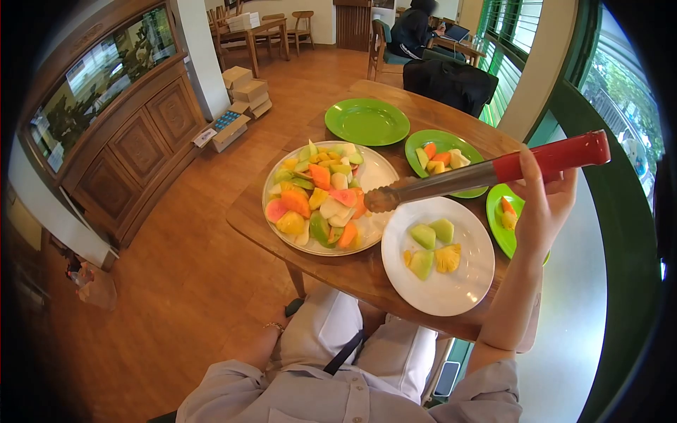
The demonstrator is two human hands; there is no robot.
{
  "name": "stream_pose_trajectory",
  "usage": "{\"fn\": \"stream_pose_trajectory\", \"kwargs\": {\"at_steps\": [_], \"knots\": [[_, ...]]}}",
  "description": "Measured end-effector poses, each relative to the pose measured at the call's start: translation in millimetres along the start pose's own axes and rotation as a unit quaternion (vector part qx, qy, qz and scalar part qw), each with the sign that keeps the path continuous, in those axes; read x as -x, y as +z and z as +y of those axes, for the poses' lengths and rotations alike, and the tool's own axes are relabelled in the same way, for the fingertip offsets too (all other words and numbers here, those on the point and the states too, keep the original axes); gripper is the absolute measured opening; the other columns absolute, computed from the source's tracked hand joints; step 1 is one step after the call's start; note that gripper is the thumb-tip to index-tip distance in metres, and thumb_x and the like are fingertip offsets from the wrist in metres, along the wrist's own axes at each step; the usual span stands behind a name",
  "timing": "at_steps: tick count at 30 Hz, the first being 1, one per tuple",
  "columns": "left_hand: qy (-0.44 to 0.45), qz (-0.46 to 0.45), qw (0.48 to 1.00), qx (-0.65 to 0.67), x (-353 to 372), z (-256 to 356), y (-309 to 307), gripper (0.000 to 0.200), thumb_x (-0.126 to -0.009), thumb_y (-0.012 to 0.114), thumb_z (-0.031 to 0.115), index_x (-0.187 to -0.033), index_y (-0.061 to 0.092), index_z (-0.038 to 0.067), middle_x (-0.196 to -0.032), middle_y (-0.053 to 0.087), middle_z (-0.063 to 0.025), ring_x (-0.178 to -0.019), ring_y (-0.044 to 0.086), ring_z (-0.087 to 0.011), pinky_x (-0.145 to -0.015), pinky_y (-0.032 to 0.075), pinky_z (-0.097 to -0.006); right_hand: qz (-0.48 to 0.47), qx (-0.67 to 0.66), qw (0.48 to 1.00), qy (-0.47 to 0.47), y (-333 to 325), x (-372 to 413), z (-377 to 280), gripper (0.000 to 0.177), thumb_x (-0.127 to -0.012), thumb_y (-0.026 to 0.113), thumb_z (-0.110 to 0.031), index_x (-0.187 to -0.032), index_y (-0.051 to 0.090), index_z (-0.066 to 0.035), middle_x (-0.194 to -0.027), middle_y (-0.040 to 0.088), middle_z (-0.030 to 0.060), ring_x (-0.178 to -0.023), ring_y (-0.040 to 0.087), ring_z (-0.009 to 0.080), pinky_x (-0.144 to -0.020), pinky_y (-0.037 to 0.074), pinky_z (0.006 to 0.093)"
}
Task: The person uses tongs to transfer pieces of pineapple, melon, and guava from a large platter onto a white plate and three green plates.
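Observation:
My right hand [544,201] is closed around the red handle of metal tongs [451,179], raised over the table. The scalloped tips point left, overlapping the right side of a large round plate [377,166] heaped with cut fruit [310,204]. Just below the tongs, a white plate [437,299] carries several pale green melon pieces [423,236] and a pineapple piece [448,259]. My left forearm [266,342], with a bracelet at the wrist, rests beside my thigh; the leg hides that hand's fingers.
Green plates stand behind and to the right: a bare one [367,121], one with mixed fruit [471,144], and one [502,236] partly behind my right forearm. A dark jacket [451,84] hangs at the table's far end. Beyond it a person [415,32] sits by a laptop. Cardboard boxes [247,92] lie on the floor.

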State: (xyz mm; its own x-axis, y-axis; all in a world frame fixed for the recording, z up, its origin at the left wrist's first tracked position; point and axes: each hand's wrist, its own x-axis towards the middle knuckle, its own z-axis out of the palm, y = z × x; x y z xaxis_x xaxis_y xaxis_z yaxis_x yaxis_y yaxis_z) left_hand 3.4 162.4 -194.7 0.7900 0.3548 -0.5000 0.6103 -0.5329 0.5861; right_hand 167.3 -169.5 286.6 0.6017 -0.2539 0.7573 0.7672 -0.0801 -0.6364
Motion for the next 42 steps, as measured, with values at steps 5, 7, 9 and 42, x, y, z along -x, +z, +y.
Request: {"fn": "stream_pose_trajectory", "kwargs": {"at_steps": [5,7,9,42], "knots": [[-0.018,0.013,1.000,-0.014,4,8,-1,0.047,-0.071,0.057,0.034,-0.103,0.044,0.002,-0.097,0.052,-0.0205,-0.092,0.050,-0.0316,-0.077,0.040,-0.0361,-0.032,0.018,0.999,0.006,9,9,0,0.039,-0.067,0.062,-0.003,-0.099,0.040,0.001,-0.082,0.051,0.0080,-0.073,0.053,0.0118,-0.055,0.048,0.0214],[-0.014,0.015,1.000,-0.020,8,8,-3,0.047,-0.071,0.057,0.033,-0.103,0.044,0.003,-0.097,0.052,-0.0202,-0.092,0.050,-0.0312,-0.077,0.040,-0.0359,-0.044,0.027,0.999,-0.011,10,10,5,0.038,-0.067,0.062,-0.004,-0.098,0.039,0.001,-0.083,0.050,0.0081,-0.074,0.052,0.0114,-0.055,0.047,0.0200],[-0.003,-0.004,0.999,-0.032,7,11,-7,0.047,-0.071,0.057,0.033,-0.103,0.044,0.003,-0.096,0.053,-0.0200,-0.092,0.050,-0.0307,-0.077,0.040,-0.0358,-0.043,0.023,0.999,0.012,12,12,4,0.038,-0.068,0.062,-0.004,-0.098,0.039,0.001,-0.083,0.050,0.0081,-0.074,0.052,0.0116,-0.055,0.047,0.0204],[0.023,0.030,0.999,0.001,2,-1,2,0.046,-0.069,0.058,0.035,-0.099,0.046,0.001,-0.094,0.053,-0.0206,-0.089,0.051,-0.0322,-0.075,0.041,-0.0365,-0.119,-0.125,0.985,0.022,-1,-12,68,0.037,-0.073,0.058,-0.005,-0.102,0.036,-0.002,-0.092,0.051,0.0105,-0.087,0.050,0.0168,-0.076,0.041,0.0283]]}}
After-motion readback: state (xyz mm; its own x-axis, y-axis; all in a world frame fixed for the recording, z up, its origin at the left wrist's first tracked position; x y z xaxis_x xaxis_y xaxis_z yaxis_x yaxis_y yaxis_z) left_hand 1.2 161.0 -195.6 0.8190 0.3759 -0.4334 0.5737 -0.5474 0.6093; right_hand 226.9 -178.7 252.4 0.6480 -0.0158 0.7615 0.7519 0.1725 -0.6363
